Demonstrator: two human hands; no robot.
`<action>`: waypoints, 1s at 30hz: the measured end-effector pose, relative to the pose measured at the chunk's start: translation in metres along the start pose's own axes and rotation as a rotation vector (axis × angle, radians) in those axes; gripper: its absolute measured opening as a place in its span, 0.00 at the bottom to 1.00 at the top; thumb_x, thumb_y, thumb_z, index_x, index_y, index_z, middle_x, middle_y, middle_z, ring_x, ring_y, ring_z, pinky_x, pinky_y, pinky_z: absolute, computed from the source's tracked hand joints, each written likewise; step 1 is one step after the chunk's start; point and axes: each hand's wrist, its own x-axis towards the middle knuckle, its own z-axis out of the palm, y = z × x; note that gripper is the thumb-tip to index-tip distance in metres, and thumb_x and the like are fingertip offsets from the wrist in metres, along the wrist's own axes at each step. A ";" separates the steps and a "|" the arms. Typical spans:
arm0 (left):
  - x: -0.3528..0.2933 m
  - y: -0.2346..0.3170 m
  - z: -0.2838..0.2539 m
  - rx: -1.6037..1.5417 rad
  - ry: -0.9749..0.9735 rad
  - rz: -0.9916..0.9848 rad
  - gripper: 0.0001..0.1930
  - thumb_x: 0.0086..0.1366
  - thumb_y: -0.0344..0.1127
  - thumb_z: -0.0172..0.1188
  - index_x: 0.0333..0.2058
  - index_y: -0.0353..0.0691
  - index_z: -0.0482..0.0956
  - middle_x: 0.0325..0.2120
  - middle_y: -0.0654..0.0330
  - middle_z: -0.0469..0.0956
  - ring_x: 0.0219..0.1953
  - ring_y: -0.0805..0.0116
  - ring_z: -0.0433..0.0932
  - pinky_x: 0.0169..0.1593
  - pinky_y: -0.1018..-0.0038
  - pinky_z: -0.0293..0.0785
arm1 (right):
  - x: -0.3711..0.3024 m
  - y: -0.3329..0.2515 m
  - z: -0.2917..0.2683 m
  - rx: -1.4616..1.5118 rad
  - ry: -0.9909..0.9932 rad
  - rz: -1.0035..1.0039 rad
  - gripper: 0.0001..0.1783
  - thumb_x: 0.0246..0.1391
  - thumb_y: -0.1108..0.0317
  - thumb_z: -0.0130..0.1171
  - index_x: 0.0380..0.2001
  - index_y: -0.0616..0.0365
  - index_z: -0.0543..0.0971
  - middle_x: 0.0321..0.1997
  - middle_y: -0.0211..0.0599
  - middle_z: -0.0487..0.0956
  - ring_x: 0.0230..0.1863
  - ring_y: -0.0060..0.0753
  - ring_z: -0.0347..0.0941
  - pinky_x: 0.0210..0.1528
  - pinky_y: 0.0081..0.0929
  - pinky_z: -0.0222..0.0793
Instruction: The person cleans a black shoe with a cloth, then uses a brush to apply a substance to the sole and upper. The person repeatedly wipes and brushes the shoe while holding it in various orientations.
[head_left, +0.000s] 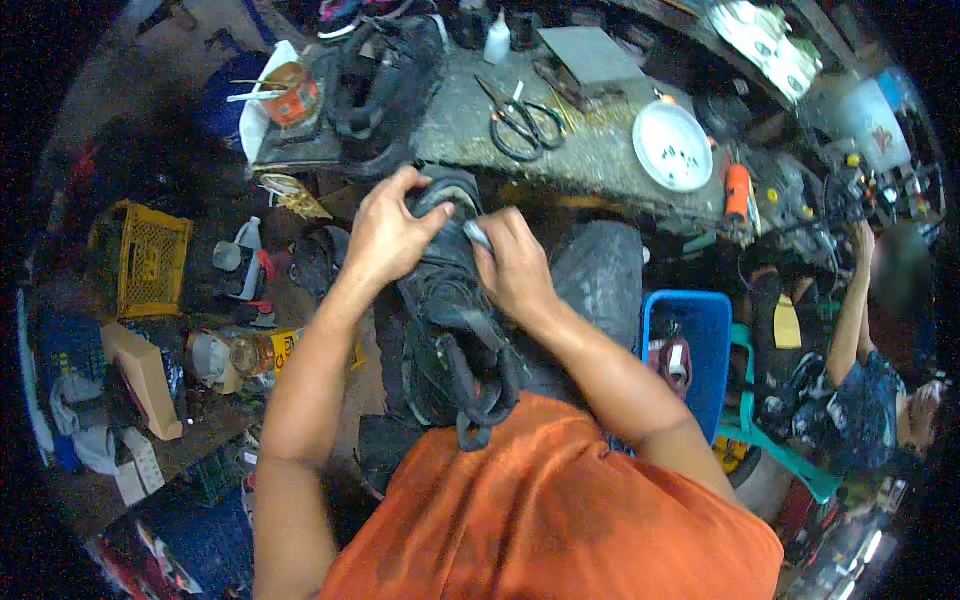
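Observation:
A black shoe (455,290) lies against my body, its heel loop near my orange shirt and its toe pointing away to the workbench edge. My left hand (393,228) grips the toe end, thumb on top and fingers around the far left side. A pale strip shows at the toe between sole and upper. On the shoe's right side, my right hand (517,262) is closed around a small grey object (478,236), pressed near the toe. What kind of object it is cannot be made out, as the fingers cover most of it.
On the workbench (440,125) lie scissors (520,128), a white plate (672,146) with dark bits, a white bottle (497,42), a grey slab (592,55) and black shoes (375,90). A blue bin (688,310) stands right, a yellow crate (152,260) left. Another person (860,400) sits far right.

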 end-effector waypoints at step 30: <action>0.013 -0.008 -0.055 -0.401 -0.410 0.130 0.28 0.64 0.38 0.71 0.62 0.39 0.76 0.52 0.61 0.81 0.51 0.74 0.77 0.58 0.73 0.73 | 0.029 -0.001 -0.071 0.365 0.281 0.138 0.11 0.62 0.68 0.65 0.45 0.58 0.78 0.37 0.31 0.80 0.40 0.27 0.76 0.44 0.28 0.73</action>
